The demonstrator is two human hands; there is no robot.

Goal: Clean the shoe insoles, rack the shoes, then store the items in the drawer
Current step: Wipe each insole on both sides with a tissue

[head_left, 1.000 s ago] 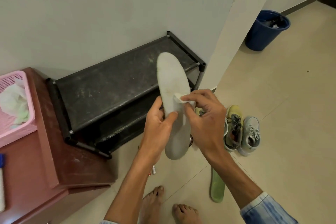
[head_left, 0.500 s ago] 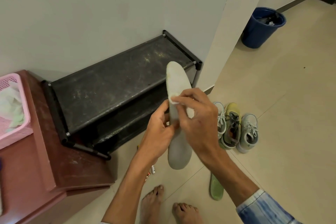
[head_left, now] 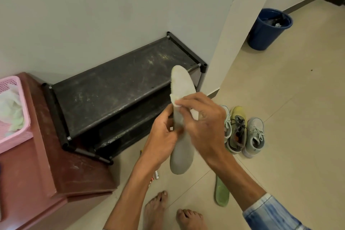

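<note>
Long pale grey foam insole (head_left: 180, 155) held upright before a black two-tier shoe rack (head_left: 115, 95), gripped at mid-length by the curled fingers of the left hand (head_left: 162, 142). Small white wipe (head_left: 174, 99) pinched in the fingers of the right hand (head_left: 203, 125), pressed against the insole's upper part. Nearby on the tiled floor (head_left: 289, 117), three sneakers (head_left: 238, 130) and a flat green insole (head_left: 222, 192).
</note>
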